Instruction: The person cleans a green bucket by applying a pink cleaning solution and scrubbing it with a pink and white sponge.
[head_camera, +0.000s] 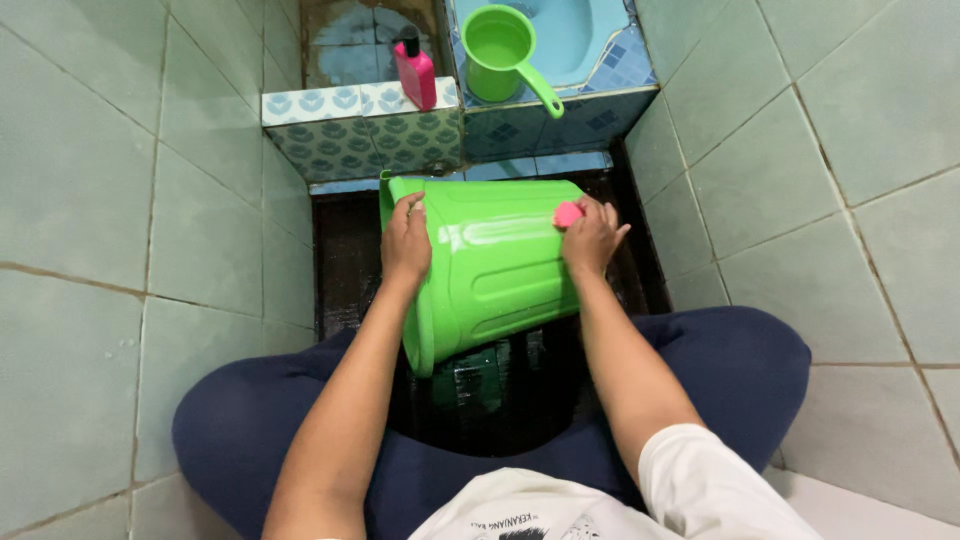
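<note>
Tiles (90, 180), pale green, glazed and square with darkened grout lines, cover the walls on both sides, closing in a narrow strip of dark wet floor (345, 270). Between the person's knees, in dark blue trousers (240, 430), a bright green plastic bucket (490, 275) lies tipped on its side above that floor, its smooth tapered wall shining with a wet highlight and its wider rim turned toward the person. Beyond it runs a low ledge (340, 125) faced with patterned blue-and-white tiles, and a blue-tiled basin behind holds a green plastic dipper (500, 50) with a long handle. A pink bottle (415, 72) with a dark cap stands upright on the ledge, well apart from the bucket. The left hand (405, 240) lies flat on the bucket's upper left side, fingers curled over near its base edge. The right hand (592, 238) rests on the upper right side, its fingers pressed around a small pink scrubber (568, 214) that touches the plastic.
</note>
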